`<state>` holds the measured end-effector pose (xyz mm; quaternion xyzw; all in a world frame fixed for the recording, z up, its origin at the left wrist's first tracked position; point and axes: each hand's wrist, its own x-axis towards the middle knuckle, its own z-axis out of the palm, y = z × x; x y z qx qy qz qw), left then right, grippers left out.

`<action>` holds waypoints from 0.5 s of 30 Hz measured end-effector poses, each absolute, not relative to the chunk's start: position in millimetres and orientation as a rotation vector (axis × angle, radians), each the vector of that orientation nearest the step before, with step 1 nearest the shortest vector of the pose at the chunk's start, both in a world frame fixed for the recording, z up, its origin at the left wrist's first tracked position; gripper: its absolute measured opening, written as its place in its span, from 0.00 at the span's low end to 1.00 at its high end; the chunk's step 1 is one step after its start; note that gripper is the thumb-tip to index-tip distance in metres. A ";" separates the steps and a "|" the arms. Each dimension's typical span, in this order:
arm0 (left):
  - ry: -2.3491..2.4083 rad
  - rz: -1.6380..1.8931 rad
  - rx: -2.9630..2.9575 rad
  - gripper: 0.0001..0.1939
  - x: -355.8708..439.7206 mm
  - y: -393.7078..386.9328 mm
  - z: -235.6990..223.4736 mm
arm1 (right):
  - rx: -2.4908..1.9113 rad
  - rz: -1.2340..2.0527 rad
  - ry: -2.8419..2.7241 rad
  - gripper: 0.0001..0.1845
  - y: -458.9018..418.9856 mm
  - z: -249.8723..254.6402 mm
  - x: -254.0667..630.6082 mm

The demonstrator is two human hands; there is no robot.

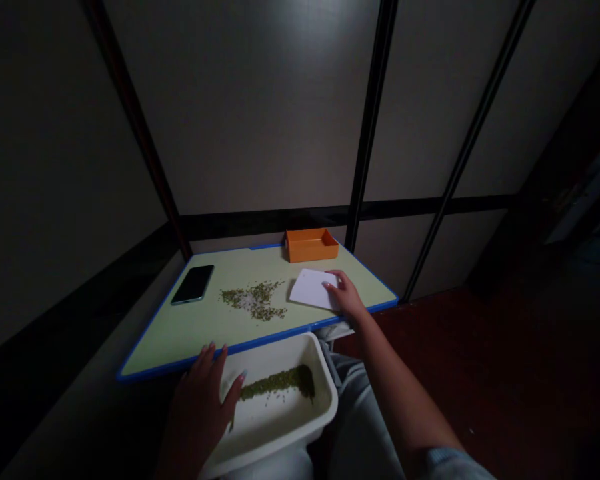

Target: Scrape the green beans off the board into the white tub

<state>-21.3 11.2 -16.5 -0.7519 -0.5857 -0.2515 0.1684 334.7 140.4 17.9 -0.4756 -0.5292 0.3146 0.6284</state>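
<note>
My right hand grips the right side of a flat white plastic piece, thumb on top, holding it over the right part of the table. Left of that piece, small green grains lie scattered on the pale green tabletop, with a whitish patch among them. My left hand rests over the left side of a white tub, fingers spread and the fingertips near the table edge. Inside the tub, more green grains form a long heap. The tub sits below the table's front edge, over my lap.
The small table has a blue rim and stands against a panelled wall. A dark-screened phone lies on its left side. An orange open box stands at the back right. Reddish floor shows to the right.
</note>
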 end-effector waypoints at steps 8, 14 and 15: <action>-1.760 -0.695 -2.152 0.31 -20.7 12.1 -17.6 | -1.113 0.647 -1.317 0.19 138.1 18.7 325.6; -1.770 -0.687 -2.157 0.29 -18.5 10.6 -12.4 | -1.077 0.683 -1.339 0.18 133.7 23.2 328.0; -1.768 -0.688 -2.153 0.29 -18.1 10.5 -12.1 | -1.070 0.699 -1.343 0.18 133.1 23.3 328.2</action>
